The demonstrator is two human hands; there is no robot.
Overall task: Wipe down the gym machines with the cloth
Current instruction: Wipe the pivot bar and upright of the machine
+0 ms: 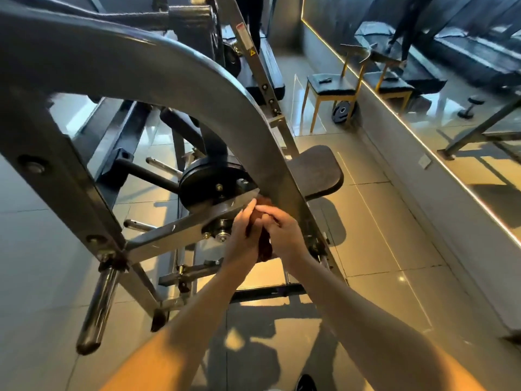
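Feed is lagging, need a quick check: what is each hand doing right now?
Left hand: open, straight fingers pressed against the dark reddish-brown cloth.
Right hand: closed round that cloth.

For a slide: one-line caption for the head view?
Right hand grips a dark cloth, left hand pressed against it, at the machine frame.

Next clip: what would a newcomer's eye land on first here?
The big curved grey frame of the gym machine sweeps from upper left to centre. Just below it, the left hand presses and the right hand grips a brown cloth at the frame. A black-seated chair stands upper right by the mirror.
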